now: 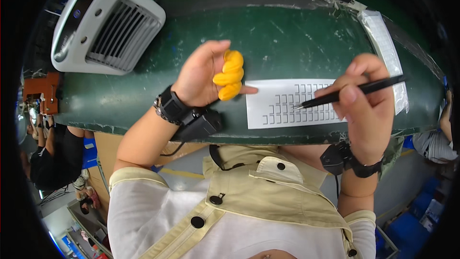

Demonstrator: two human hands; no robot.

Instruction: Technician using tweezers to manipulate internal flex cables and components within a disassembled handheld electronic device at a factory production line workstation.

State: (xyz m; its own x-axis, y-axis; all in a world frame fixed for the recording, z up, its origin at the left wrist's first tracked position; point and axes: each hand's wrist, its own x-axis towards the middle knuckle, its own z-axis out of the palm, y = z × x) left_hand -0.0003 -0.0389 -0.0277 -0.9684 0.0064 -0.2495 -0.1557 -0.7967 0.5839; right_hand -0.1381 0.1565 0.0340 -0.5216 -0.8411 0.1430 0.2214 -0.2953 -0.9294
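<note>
**Green bench, white sheet, black tweezers**

Scuffed green work surface (287,38) is curving across the upper half of the view, its paint scratched and chipped. At its far left corner a white-and-grey desktop fan unit (103,21) is sitting with its slatted grille facing the person.

Lying flat near the front edge is a white sheet (273,105) printed with rows of small dark rectangular outlines. A second strip of white gridded material in clear wrap (383,48) is running along the right side of the bench.

Left hand (206,74) is resting on the bench just left of the sheet, loosely curled and holding nothing — yellow finger cots (229,74) are covering several fingers, and one bare fingertip is reaching to the sheet's left edge. A black wrist strap with a small black unit (184,112) is sitting on that forearm.

Right hand (366,100) is closing in a pinch grip around slim black tweezers (352,92), held like a pen — the tip is pointing left and touching the sheet among the rectangles. Another black wrist strap (352,160) is showing on the right wrist.
</note>
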